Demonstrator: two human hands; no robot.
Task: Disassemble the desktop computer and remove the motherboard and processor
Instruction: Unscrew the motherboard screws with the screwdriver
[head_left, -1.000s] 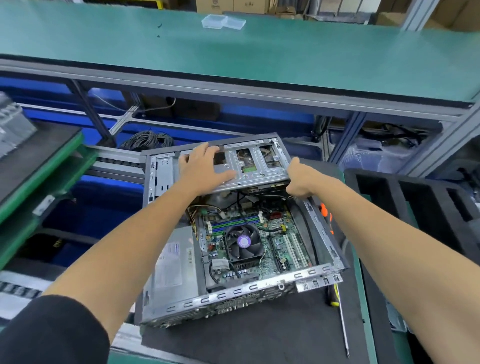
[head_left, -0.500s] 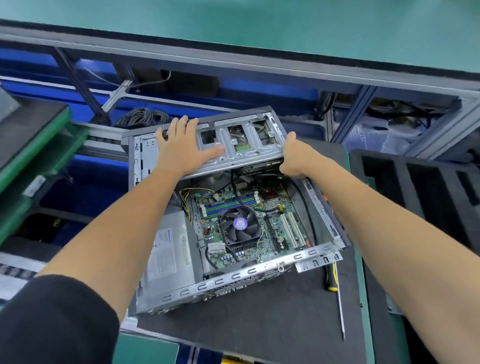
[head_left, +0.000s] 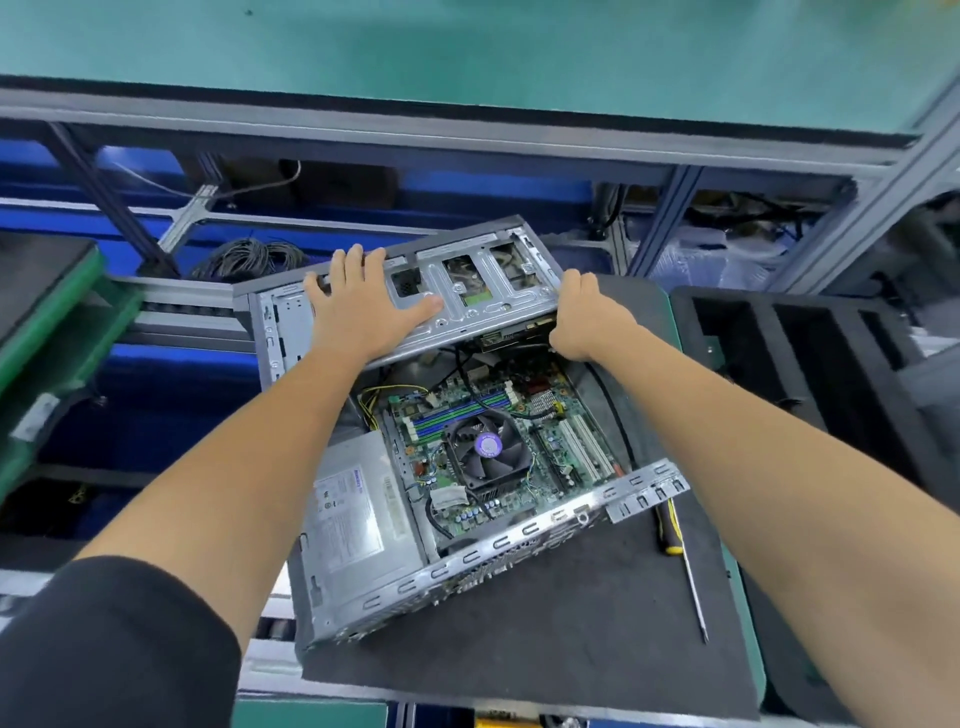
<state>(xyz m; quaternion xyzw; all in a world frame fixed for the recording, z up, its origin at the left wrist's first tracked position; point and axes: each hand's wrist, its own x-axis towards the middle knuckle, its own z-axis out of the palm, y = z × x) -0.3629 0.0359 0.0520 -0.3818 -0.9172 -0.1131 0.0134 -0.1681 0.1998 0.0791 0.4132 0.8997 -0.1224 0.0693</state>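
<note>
Center frame, open desktop case (head_left: 363, 566) is sitting on black mat (head_left: 545, 649), mobo (head_left: 498, 441) w/ fan still inside. Left hand (head_left: 358, 312) is lying flat, fingers spread, on drive cage (head_left: 467, 291); right hand (head_left: 582, 322) is gripping cage's right edge. Screwdriver (head_left: 680, 566) is lying lower right.

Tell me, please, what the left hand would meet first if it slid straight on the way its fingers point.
The left hand lies flat on the drive cage, fingers at the case's far edge. Going on, it would likely leave the case and meet the coiled black cables beyond, though depth is unclear.
</note>
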